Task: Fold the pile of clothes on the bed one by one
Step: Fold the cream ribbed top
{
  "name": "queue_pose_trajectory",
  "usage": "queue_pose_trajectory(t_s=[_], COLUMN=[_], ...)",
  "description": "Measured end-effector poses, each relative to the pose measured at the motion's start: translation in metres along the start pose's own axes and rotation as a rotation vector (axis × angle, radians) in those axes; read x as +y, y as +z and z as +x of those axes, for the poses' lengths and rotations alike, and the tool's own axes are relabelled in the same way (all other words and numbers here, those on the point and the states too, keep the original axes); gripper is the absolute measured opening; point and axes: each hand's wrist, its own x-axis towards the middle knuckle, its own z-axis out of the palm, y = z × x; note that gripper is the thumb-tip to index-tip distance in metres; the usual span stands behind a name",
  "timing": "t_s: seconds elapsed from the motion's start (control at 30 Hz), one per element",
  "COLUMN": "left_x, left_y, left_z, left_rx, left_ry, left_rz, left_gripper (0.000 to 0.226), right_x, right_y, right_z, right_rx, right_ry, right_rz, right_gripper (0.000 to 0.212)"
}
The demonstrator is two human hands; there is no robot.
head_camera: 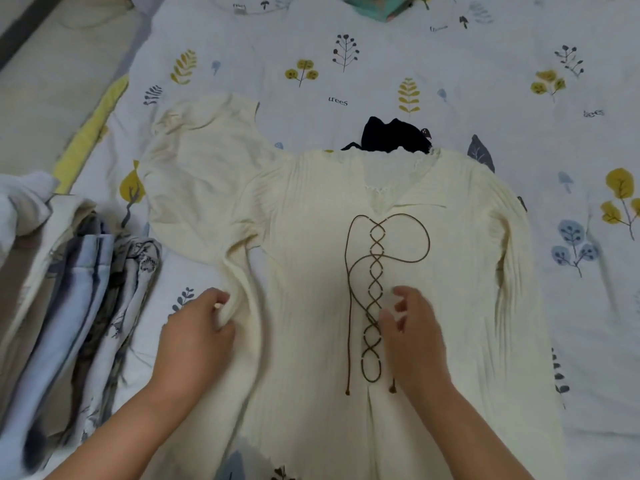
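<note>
A cream ribbed knit dress (304,244) lies front-up on the bed, neckline away from me, with brown cross-lacing (374,271) down its chest. Its left sleeve (201,161) spreads out to the upper left; the right sleeve lies along the body. My left hand (199,330) pinches the fabric at the dress's left side seam below the sleeve. My right hand (412,327) hovers over the lacing near the waist, fingers loosely curled, holding nothing that I can see.
A stack of folded clothes (79,299) in blue, grey and beige sits at the left. A black garment (394,135) peeks out behind the neckline. Teal folded items (374,6) lie at the far top. The leaf-print bedsheet (381,64) spreads all round; the bed's left edge (86,133) has a yellow trim.
</note>
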Motion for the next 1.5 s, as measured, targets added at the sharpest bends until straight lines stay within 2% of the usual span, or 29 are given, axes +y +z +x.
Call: queue_pose_trajectory(t_s=[0.07, 0.1, 0.17, 0.23, 0.3, 0.33, 0.4, 0.5, 0.57, 0.67, 0.8, 0.9, 0.97, 1.03, 1.1, 1.17, 1.33, 1.4, 1.5], left_x=[0.033, 0.051, 0.083, 0.107, 0.12, 0.122, 0.12, 0.109, 0.106, 0.11, 0.128, 0.141, 0.147, 0.151, 0.152, 0.151, 0.139, 0.135, 0.131], left_y=[-0.007, -0.01, -0.013, -0.012, -0.01, -0.008, 0.0, 0.019, 0.032, 0.045, 0.06, 0.072, 0.074, 0.065, 0.048, 0.027, -0.008, -0.004, 0.019], left_z=[-0.007, -0.012, -0.02, -0.027, -0.026, -0.023, -0.01, 0.023, 0.05, 0.093, 0.14, 0.169, 0.185, 0.198, 0.213, 0.225, 0.245, 0.247, 0.241], left_rx=[0.0, -0.003, -0.056, -0.233, -0.442, -0.499, -0.433, -0.24, -0.147, -0.034, -0.041, -0.204, -0.31, -0.336, -0.368, -0.389, -0.357, -0.296, -0.184], left_ry=[0.12, 0.18, 0.284, 0.371, 0.414, 0.426, 0.488, 0.449, 0.426, 0.481, 0.595, 0.653, 0.66, 0.622, 0.567, 0.538, 0.397, 0.393, 0.456], left_rz=[-0.063, -0.096, -0.192, -0.34, -0.485, -0.508, -0.385, -0.198, -0.08, 0.079, 0.268, 0.45, 0.571, 0.552, 0.44, 0.427, 0.683, 0.78, 0.857], left_gripper=[0.027, 0.028, 0.03, 0.029, 0.027, 0.027, 0.024, 0.022, 0.022, 0.028, 0.05, 0.054, 0.035, 0.019, 0.026, 0.036, 0.038, 0.035, 0.024], right_x=[-0.016, -0.027, -0.04, -0.043, -0.039, -0.033, -0.012, 0.013, 0.021, 0.02, 0.02, 0.031, 0.042, 0.053, 0.061, 0.063, 0.059, 0.062, 0.076], right_y=[0.004, 0.004, 0.0, -0.01, -0.026, -0.032, -0.041, -0.042, -0.036, -0.02, -0.01, -0.018, -0.03, -0.047, -0.064, -0.078, -0.097, -0.093, -0.08], right_z=[-0.01, -0.015, -0.023, -0.025, -0.019, -0.015, -0.004, 0.008, 0.008, 0.004, 0.007, 0.009, 0.009, 0.01, 0.011, 0.015, 0.024, 0.026, 0.024], right_rx=[-0.178, -0.318, -0.604, -0.71, -0.668, -0.599, -0.427, -0.147, -0.045, 0.062, 0.03, -0.019, -0.051, -0.123, -0.263, -0.405, -0.808, -0.757, -0.432], right_ry=[0.013, 0.067, 0.174, 0.216, 0.242, 0.274, 0.388, 0.487, 0.422, 0.338, 0.319, 0.3, 0.308, 0.334, 0.378, 0.415, 0.364, 0.371, 0.383], right_rz=[0.206, 0.375, 0.743, 1.043, 1.152, 1.121, 0.904, 0.254, -0.058, -0.293, -0.529, -0.608, -0.564, -0.472, -0.413, -0.32, 0.101, 0.106, -0.204], right_gripper=[0.012, 0.018, 0.042, 0.045, 0.038, 0.035, 0.032, 0.045, 0.059, 0.072, 0.085, 0.081, 0.077, 0.067, 0.058, 0.05, 0.044, 0.035, 0.017])
